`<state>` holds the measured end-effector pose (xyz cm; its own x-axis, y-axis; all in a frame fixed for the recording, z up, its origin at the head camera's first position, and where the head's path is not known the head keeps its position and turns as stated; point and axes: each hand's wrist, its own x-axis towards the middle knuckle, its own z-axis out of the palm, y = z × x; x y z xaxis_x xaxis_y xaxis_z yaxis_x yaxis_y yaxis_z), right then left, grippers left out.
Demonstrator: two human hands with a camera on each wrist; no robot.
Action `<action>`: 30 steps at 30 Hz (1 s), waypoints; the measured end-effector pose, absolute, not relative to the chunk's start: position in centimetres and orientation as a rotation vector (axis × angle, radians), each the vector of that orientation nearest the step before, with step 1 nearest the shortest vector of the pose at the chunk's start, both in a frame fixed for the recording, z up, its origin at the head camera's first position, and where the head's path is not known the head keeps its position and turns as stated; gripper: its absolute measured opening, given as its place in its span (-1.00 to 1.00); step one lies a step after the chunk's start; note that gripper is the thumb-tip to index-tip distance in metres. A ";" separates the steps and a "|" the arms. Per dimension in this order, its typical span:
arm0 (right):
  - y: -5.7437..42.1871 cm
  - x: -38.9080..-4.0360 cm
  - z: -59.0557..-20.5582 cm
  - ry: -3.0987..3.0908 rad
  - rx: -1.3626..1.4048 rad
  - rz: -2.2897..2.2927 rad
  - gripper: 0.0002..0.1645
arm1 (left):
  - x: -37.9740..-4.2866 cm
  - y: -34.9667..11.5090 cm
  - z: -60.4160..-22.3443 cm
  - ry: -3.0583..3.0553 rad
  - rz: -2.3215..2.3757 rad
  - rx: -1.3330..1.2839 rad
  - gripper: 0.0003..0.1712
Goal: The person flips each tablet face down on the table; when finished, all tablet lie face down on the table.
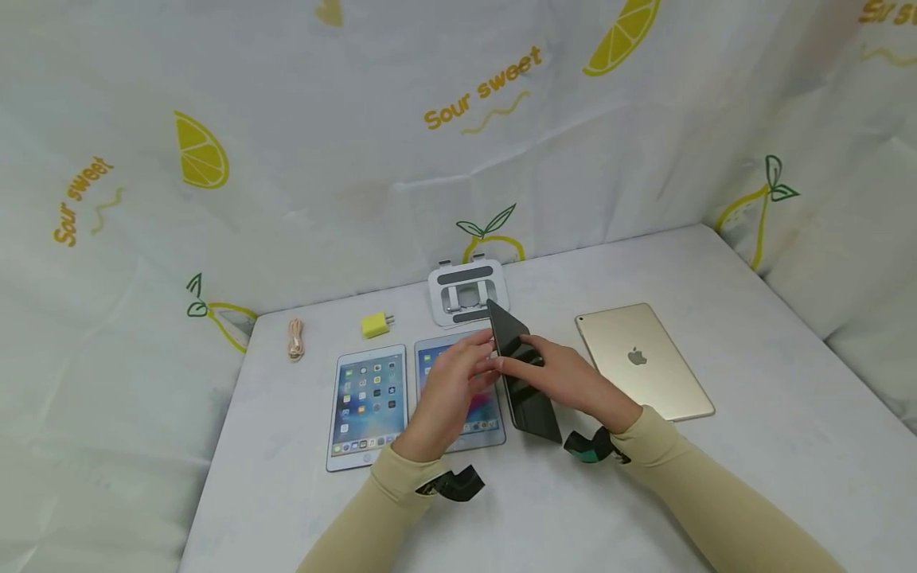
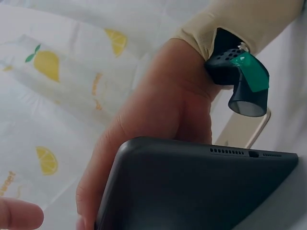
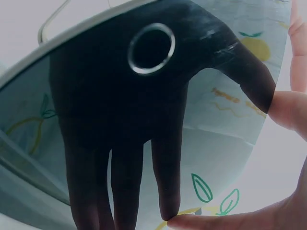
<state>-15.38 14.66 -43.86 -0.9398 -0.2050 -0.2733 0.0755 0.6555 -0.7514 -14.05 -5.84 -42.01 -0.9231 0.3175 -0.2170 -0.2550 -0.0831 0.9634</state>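
A: In the head view, where is the dark-grey tablet [image 1: 532, 407]?

B: Between the hands, tilted up on edge, right of the lit tablet [image 1: 483, 418] under the left arm and left of the gold iPad [image 1: 648, 362]. Its long axis runs far to near, the near end slanting right.

A: Which hand is nearer?

B: The right hand [image 1: 566, 378] is on it: thumb over the upper edge, fingers on the right-facing side. The left hand [image 1: 447, 390] comes in from the left, its fingertips at that same edge, close to the right thumb. Whether they grip, one cannot tell.

A: And the left wrist view?

B: The end with the charging port [image 2: 253, 154] faces the camera, and the right hand lies behind it. A fingertip [image 2: 21, 214], probably the left hand's, shows apart from the visible casing.

A: The right wrist view?

B: The glossy screen, with its home button [image 3: 151, 48], mirrors the right hand. Thumb and one finger touch it, so the screen faces right, toward that palm.
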 end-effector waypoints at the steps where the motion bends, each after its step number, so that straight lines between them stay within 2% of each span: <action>1: 14.7 -15.4 -43.9 2.530 -0.100 -1.186 0.23 | -14.1 -5.8 -42.0 1.820 2.061 0.071 -0.41; 18: 14.9 -15.4 -44.5 2.274 -0.175 -1.481 0.05 | -13.7 -5.5 -42.5 1.842 2.054 0.034 -0.41; 30: 14.9 -15.6 -44.0 2.176 -0.214 -1.577 0.03 | -13.8 -5.4 -42.4 1.845 2.075 0.045 -0.48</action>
<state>-15.61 14.93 -43.99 -0.8903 -0.3741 -0.2597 0.1302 0.3373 -0.9324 -13.83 -5.38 -42.44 -0.9339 0.2868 -0.2136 -0.2456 -0.0803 0.9660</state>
